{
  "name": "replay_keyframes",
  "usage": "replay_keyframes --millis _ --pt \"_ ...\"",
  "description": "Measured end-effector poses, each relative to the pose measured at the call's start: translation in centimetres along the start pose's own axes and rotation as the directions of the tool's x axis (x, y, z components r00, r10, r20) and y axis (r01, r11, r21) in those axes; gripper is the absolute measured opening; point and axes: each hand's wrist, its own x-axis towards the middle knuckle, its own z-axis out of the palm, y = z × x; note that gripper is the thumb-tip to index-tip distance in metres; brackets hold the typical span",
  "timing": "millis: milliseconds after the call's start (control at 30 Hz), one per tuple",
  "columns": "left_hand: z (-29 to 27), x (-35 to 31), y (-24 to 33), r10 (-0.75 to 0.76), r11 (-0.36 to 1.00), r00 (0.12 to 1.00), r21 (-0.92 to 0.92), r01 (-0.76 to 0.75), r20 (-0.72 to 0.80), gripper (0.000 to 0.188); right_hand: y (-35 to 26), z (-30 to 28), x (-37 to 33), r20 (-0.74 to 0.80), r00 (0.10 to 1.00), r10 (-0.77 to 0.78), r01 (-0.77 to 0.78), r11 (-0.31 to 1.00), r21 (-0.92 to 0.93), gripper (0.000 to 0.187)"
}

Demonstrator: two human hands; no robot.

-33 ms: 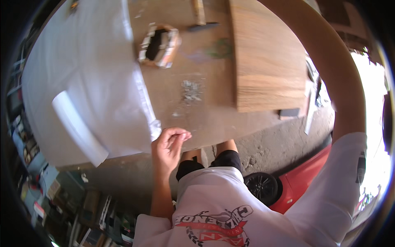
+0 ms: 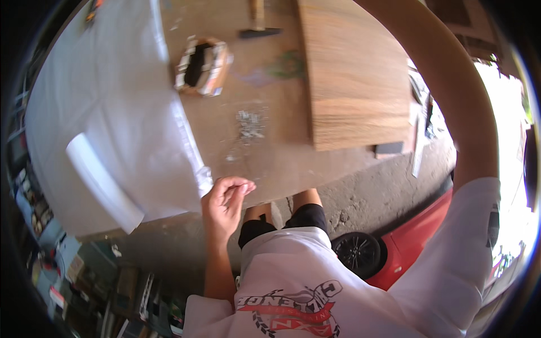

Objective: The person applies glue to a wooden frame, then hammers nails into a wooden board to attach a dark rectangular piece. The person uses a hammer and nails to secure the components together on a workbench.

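White sheet (image 2: 124,96): smooth, faintly creased, covering the left part of the brown table (image 2: 270,163); its right edge is gathered into a narrow fold (bunched most at the near corner). A white roll (image 2: 104,183) lies on it. Left hand (image 2: 222,205): just beside that corner, thumb and fingertips drawn together; whether they grip anything cannot be told. Right hand: outside the view, state indeterminable. Small metallic pieces (image 2: 251,125) lie scattered beyond the fingertips.

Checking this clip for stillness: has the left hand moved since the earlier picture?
No, not noticeably: the left hand stays by the white sheet's near right corner; the whole scene shifted slightly left.
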Motion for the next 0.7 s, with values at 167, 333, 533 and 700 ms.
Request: replay_keyframes --millis 167,333,533,700 --pt "2.6 -0.1 0.4 0.1 0.988 0.987 0.104 -0.114 0.128 0.007 -4.0 -11.6 -10.7 0.163 0.641 0.75 -0.764 0.645 0.037 0.028" --pt "8.2 -0.4 0.9 0.172 0.968 0.972 0.154 -0.197 0.163 0.006 -18.5 -16.7 -21.1 0.142 0.002 0.99 -0.924 -0.052 0.378 0.026" --pt "21.1 0.9 -0.2 0.4 0.829 0.861 0.277 -0.486 0.313 0.011 -38.6 -18.8 -28.0 0.428 -0.589 0.686 -0.314 -0.682 0.661 0.028" --pt "31.2 2.9 -1.8 0.546 0.714 0.792 0.342 -0.61 0.273 0.01 -48.5 -17.6 -28.9 0.563 -0.702 0.437 0.042 -0.763 0.645 0.02"
